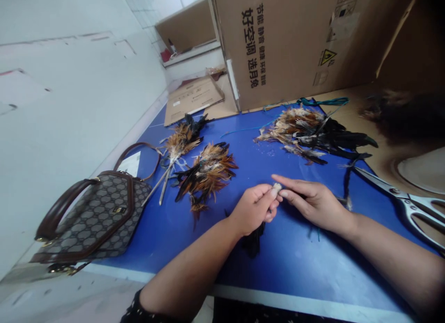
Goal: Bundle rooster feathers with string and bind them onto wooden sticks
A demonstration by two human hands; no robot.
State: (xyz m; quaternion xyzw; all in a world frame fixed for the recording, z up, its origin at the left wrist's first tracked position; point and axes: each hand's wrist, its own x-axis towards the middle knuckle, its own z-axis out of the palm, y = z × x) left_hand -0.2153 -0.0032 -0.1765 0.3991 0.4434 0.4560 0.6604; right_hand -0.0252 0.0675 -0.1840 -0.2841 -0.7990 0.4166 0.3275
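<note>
My left hand [255,207] is closed on a small bunch of feathers. Pale quill ends [277,186] stick out above its thumb, and the bunch's black feathers [253,242] hang down below the hand. Against these ends my right hand [314,200] rests its thumb tip, its index finger stretched out and apart from the thumb; its other fingers are mostly hidden. Just left of my hands lies a brown and black feather bundle [212,167]. Beyond it another feather bundle [182,140] is fixed to thin sticks. A larger feather pile [302,130] lies at the far right.
Scissors [399,193] lie open at the right edge of the blue table [156,244]. A patterned handbag [100,216] stands at left. A large cardboard box [288,49] rises behind, beside flat cardboard [193,98]. Teal string [327,101] lies near the feather pile.
</note>
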